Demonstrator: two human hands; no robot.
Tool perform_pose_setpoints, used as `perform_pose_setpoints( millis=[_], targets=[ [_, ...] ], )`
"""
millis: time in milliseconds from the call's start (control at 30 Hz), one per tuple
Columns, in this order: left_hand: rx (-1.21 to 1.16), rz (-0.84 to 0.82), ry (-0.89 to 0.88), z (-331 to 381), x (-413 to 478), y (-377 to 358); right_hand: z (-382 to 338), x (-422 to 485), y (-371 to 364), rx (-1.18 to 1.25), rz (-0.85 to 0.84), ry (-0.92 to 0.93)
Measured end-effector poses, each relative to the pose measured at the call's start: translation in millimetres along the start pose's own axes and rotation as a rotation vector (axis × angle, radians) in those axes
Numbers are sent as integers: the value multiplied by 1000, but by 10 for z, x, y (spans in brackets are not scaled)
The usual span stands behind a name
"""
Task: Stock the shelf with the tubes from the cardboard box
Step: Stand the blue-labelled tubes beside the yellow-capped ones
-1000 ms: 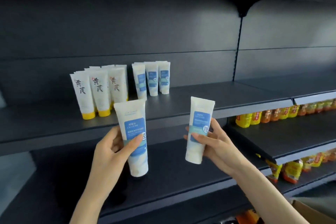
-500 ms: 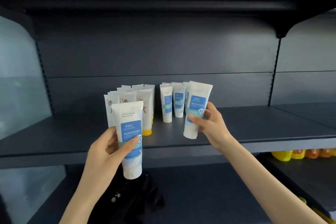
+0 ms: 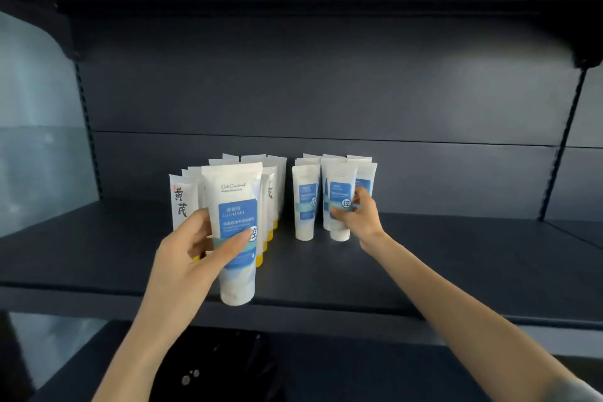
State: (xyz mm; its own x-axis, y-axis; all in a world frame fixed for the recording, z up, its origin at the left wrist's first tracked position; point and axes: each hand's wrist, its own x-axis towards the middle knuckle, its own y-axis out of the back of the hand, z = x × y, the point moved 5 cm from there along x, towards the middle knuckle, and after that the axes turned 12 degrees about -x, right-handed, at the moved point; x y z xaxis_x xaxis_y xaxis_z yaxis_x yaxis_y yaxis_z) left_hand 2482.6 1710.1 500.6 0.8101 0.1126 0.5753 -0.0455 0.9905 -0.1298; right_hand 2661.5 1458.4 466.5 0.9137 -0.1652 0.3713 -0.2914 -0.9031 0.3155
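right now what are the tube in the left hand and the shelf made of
Tube in the left hand: likely soft plastic, smooth with a faint sheen and printed blue label. Shelf: probably painted metal, matte dark grey, thin flat deck.

A dark back panel fills my view, softly lit. A pale glossy wall stands at my left, beyond a slotted upright.

I count two hands, the left hand and the right hand. Of blue-label tubes I see at least five. The yellow-capped tubes are several, exact number unclear.
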Motion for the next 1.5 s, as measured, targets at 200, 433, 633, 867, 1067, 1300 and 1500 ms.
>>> perform_pose_setpoints(
  millis=[200,433,633,867,1067,1300,1500],
  targets=[
    [46,14,18,-86,49,-189,96,83,-164,-65,-61,30],
    [72,-20,38,-46,128,-236,121,80,-136,-143,9,20],
    [72,-65,46,-22,168,-262,131,120,-181,-179,46,-43],
    [33,-109,61,-34,248,-273,149,64,110,14,117,-174],
    [-44,-139,57,-133,331,-542,-173,-546,510,185,95,-67],
    [-60,-207,-4,-176,363,-984,-543,-1388,381,119,-238,278],
    [-79,-191,-32,-226,306,-1244,-627,-1526,345,10,-67,376]
  ],
)
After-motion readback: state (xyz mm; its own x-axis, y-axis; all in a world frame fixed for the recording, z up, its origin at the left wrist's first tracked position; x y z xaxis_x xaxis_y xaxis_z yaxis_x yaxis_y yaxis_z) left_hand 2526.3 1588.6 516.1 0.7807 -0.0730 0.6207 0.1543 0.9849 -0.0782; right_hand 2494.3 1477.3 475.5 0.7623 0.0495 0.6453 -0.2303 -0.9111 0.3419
